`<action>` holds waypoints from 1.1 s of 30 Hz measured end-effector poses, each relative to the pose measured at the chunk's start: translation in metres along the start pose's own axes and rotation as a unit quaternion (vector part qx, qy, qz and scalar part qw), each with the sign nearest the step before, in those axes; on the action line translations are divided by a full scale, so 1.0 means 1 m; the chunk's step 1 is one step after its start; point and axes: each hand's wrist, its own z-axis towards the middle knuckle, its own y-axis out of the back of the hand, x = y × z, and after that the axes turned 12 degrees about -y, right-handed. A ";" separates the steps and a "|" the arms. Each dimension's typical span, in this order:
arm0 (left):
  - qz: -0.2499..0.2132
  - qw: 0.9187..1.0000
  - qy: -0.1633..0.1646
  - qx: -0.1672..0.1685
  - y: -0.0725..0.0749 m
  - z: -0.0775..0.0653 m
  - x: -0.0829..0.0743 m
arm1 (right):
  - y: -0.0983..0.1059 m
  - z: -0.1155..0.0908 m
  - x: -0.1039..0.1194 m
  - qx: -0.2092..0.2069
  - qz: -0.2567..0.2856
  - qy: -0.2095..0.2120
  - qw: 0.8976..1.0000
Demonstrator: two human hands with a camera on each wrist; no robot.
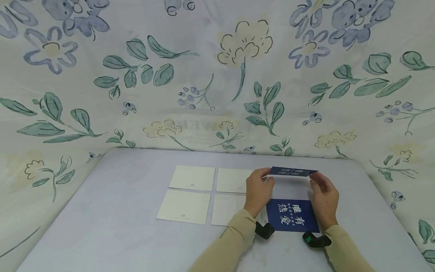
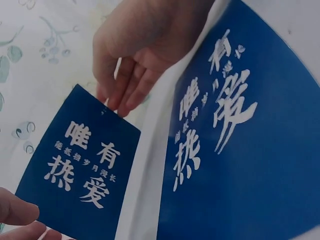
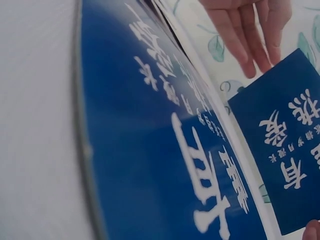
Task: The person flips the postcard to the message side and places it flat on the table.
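A dark blue card [image 1: 293, 172] with white Chinese characters is held up off the table, tilted so that it looks thin in the head view. My left hand [image 1: 259, 190] pinches its left end, and my right hand [image 1: 325, 196] pinches the opposite end at a corner. The left wrist view shows the printed face of this held card [image 2: 82, 160] plainly, fingertips at both edges. Below it, between my wrists, a second blue card [image 1: 293, 215] with the same print lies on the table. Part of its right edge runs close beside my right hand.
Several cream-white cards [image 1: 192, 178] with small print lie in two rows left of my hands; my left hand and sleeve cover parts of the right-hand ones. The pale table [image 1: 112, 211] ends at a flower-patterned cloth [image 1: 204, 75] behind. Black wrist devices [image 1: 316, 240] sit on both sleeves.
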 end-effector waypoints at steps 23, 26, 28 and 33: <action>0.004 1.000 0.025 -0.014 0.004 0.001 -0.001 | 0.004 0.000 0.001 0.003 0.050 -0.005 0.999; 0.012 0.999 0.030 -0.016 0.004 0.002 0.000 | 0.004 0.000 0.001 0.013 0.071 -0.011 0.997; 0.017 0.999 0.033 -0.017 0.004 0.002 0.001 | 0.005 0.001 0.002 0.019 0.094 -0.023 0.995; 0.016 0.999 0.035 -0.019 0.004 0.001 0.000 | 0.006 0.002 0.001 0.035 0.159 -0.056 0.985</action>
